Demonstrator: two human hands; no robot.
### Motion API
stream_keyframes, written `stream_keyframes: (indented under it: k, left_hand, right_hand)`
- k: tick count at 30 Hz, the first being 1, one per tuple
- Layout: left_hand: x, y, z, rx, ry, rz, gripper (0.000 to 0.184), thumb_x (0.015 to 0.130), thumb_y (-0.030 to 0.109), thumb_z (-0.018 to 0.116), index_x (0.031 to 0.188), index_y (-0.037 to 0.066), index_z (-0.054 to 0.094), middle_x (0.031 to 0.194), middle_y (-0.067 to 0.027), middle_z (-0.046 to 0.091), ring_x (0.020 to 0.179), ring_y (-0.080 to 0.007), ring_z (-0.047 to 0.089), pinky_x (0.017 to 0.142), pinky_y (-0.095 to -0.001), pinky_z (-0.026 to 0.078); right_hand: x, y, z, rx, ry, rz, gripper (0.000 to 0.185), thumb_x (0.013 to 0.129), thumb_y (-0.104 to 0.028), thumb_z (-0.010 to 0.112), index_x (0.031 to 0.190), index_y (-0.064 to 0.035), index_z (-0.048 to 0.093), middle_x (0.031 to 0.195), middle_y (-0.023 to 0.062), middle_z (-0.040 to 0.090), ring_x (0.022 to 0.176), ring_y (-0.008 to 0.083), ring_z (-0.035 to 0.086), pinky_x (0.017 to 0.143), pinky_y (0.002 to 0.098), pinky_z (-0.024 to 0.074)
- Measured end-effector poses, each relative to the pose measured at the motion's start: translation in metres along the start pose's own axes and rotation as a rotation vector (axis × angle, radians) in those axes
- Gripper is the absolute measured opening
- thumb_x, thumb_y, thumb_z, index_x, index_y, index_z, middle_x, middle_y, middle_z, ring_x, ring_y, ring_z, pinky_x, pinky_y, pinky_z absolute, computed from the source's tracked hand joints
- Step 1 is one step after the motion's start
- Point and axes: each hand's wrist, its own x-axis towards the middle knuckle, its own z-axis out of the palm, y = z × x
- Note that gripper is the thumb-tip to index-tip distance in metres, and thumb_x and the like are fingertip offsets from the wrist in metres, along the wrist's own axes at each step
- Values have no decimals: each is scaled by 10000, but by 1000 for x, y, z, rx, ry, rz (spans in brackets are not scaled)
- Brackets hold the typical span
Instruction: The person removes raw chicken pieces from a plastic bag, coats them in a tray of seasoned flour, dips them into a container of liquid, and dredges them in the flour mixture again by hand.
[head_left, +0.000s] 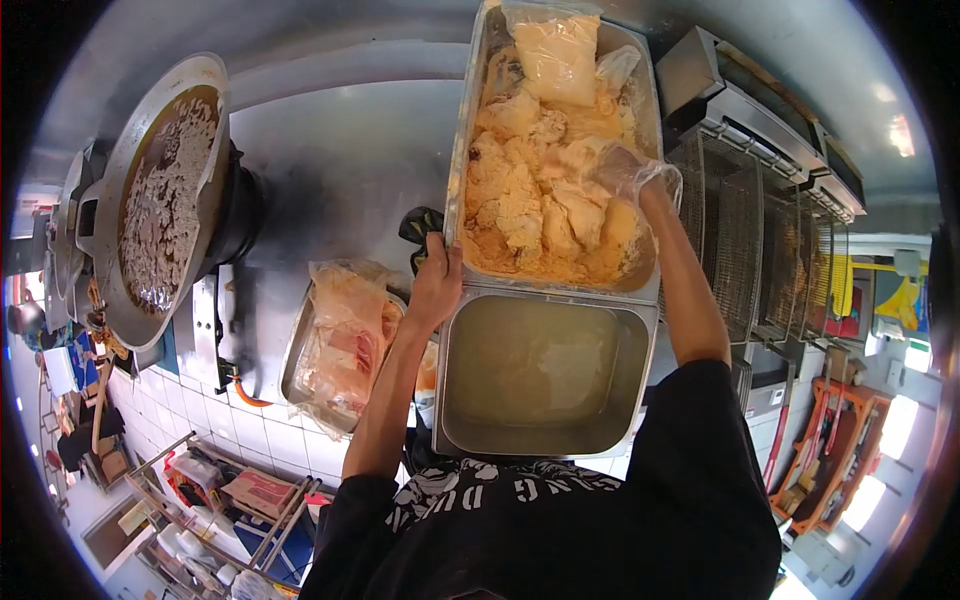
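A metal tray holds breading flour and several coated chicken pieces. My right hand, in a clear plastic glove, is in the tray among the pieces; its fingers are hard to make out under the glove and flour. With my left hand I grip the tray's left rim, beside a black cloth. A bag of flour lies at the tray's far end. Just below the tray stands a metal pan of cloudy liquid.
A large pan of bubbling oil stands at the left. Raw meat in plastic sits in a smaller tray at the lower left. Wire fryer baskets are at the right, with an orange crate below them.
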Motion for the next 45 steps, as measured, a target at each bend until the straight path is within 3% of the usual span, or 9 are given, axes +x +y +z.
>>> stream_keyframes:
  k: [3, 9, 17, 24, 27, 30, 33, 35, 45]
  left_hand:
    - [3, -11, 5, 45, 85, 193, 231, 999, 255, 356, 957, 30, 323, 670, -241, 505, 650, -408, 558, 604, -470, 407]
    - [3, -9, 2, -7, 10, 84, 239, 1002, 250, 353, 941, 21, 321, 684, -240, 505, 638, -399, 547, 602, -466, 406]
    - [2, -3, 2, -14, 16, 88, 228, 995, 230, 368, 978, 5, 336, 597, -201, 501, 540, -368, 539, 564, -460, 407]
    - [0, 0, 2, 3, 34, 73, 231, 993, 235, 364, 968, 7, 340, 632, -223, 515, 594, -362, 569, 577, -448, 415]
    - [2, -6, 2, 24, 28, 79, 222, 994, 231, 356, 960, 12, 336, 650, -227, 520, 621, -362, 575, 584, -446, 414]
    - [-1, 1, 1, 8, 4, 54, 223, 993, 236, 355, 951, 18, 330, 647, -222, 522, 616, -372, 571, 584, -451, 415]
    - [-1, 3, 1, 10, 18, 37, 224, 992, 244, 357, 951, 26, 328, 651, -215, 528, 617, -380, 568, 595, -458, 418]
    - [-2, 2, 1, 37, 20, 44, 227, 991, 251, 358, 954, 28, 330, 655, -215, 534, 620, -381, 572, 605, -461, 420]
    - [0, 2, 2, 69, 46, 4, 247, 974, 269, 374, 978, 23, 347, 739, -279, 589, 724, -441, 602, 674, -507, 429]
  right_hand:
    - [3, 19, -17, -287, -97, -46, 687, 903, -474, 464, 1444, -91, 283, 1472, 197, 279, 1335, 324, 323, 1033, 463, 345]
    - [-10, 104, 19, -655, -419, 114, 701, 886, -463, 497, 1438, -84, 290, 1473, 198, 274, 1338, 326, 313, 1035, 482, 329]
    - [12, 63, 99, 373, -432, 481, 720, 864, -450, 542, 1430, -75, 300, 1474, 199, 268, 1342, 328, 299, 1037, 506, 308]
    - [-4, 11, 89, 483, -355, 277, 754, 844, -442, 586, 1431, -71, 292, 1475, 203, 262, 1341, 334, 297, 1030, 528, 298]
    - [-39, -22, 91, 264, -332, 328, 646, 825, -442, 638, 1333, -103, 429, 1454, 163, 306, 1316, 340, 330, 968, 582, 345]
    - [-19, 5, 146, -11, -345, -36, 460, 797, -287, 690, 1177, -60, 568, 1240, 182, 539, 1139, 310, 525, 861, 492, 448]
    - [34, 18, 201, -941, -79, -558, 217, 793, -182, 671, 931, -15, 661, 936, 177, 649, 894, 279, 631, 728, 428, 488]
    - [53, 8, 210, -1142, -189, -422, 125, 792, -128, 654, 782, -6, 679, 840, 185, 652, 818, 268, 652, 681, 393, 506]
    - [-6, 7, 72, -905, -304, -252, 278, 893, -155, 528, 1093, 34, 567, 993, 179, 626, 804, 246, 609, 746, 369, 496]
